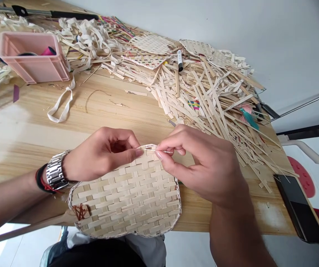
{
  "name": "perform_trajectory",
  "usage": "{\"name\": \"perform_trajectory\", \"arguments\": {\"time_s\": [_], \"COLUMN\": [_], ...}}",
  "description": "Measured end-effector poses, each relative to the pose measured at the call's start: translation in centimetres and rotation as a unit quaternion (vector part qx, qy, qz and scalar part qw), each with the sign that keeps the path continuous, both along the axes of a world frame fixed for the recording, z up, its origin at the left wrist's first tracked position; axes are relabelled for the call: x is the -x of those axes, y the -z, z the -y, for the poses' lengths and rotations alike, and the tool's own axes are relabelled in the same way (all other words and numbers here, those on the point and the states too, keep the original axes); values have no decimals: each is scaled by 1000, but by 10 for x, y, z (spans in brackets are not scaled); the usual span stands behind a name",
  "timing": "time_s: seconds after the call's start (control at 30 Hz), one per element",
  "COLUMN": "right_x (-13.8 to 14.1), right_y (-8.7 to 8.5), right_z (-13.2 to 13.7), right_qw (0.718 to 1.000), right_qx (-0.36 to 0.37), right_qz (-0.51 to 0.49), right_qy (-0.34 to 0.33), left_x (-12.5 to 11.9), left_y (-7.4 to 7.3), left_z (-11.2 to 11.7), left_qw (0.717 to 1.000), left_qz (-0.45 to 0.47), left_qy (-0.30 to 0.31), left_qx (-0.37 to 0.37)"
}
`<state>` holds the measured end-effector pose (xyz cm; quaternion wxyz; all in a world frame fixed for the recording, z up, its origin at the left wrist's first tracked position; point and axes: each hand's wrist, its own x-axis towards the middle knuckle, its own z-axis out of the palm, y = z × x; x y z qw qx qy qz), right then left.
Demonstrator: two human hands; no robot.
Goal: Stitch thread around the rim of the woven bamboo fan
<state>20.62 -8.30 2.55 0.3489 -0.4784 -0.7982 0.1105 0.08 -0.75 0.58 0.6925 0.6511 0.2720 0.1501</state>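
Note:
A woven bamboo-strip fan (131, 200) lies over the table's front edge, its bound rim toward the far side. Its wooden handle (36, 226) points left, tied on with reddish-brown thread (81, 211). My left hand (103, 152) is closed on the far rim, thumb on top of the weave. Just right of it, my right hand (195, 159) pinches a thin, pale needle (165, 151) between thumb and forefinger at the rim. Whether thread runs from the needle is too fine to tell.
A pink plastic box (33, 70) with spools stands at the back left, near a loop of white fabric tape (61, 107). Loose bamboo strips (204, 100) heap at the back right, with a glue stick (179, 61) among them. A phone (298, 207) lies at the right edge.

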Motion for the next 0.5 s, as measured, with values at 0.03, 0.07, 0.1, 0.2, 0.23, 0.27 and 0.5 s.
{"name": "perform_trajectory", "arguments": {"time_s": [0.03, 0.07, 0.1, 0.2, 0.23, 0.27, 0.5], "right_x": [1, 2, 2, 5, 5, 6, 9], "right_y": [0, 0, 0, 0, 1, 1, 5], "right_z": [1, 1, 1, 1, 1, 1, 1], "right_qw": [1000, 1000, 1000, 999, 999, 999, 999], "right_qx": [-4, -8, -11, -18, -21, -24, -44], "right_qz": [4, 9, 15, 30, 33, 33, 11], "right_qy": [0, 0, 0, 2, 3, 3, -5], "left_x": [0, -1, -1, -2, -2, -2, -1], "left_y": [0, 0, -1, 0, 0, 0, 0], "left_z": [0, 0, 1, 1, 1, 2, 2], "left_qw": [1000, 1000, 1000, 1000, 1000, 1000, 1000], "left_qz": [-1, 0, -1, 4, 5, 5, 12], "left_qy": [-1, -2, -3, -4, -4, -4, 0], "left_qx": [0, 0, 0, -3, -4, -6, -11]}}
